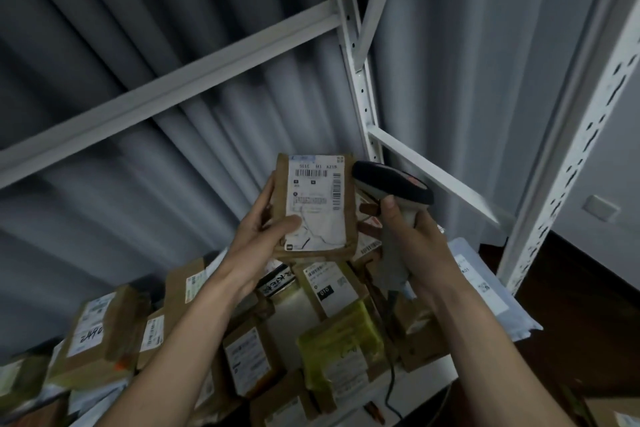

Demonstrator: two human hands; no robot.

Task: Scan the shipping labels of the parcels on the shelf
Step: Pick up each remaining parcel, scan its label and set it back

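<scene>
The left grip (266, 218) is clutching one brown parcel (315, 208) upright, thumb pressing on its white shipping label (317, 201). Just right of it, the right grip (412, 239) is wrapping around the handle of one barcode scanner (391, 184), its head nearly touching the parcel. Below both grips, at least ten labelled parcels (249, 364) are lying heaped on the white shelf (429, 371).

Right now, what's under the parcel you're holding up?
Below the raised parcel, held by the left hand, lies a heap of other parcels, including a yellow one. The scanner is in the right hand. The parcel covers those directly behind it.
</scene>
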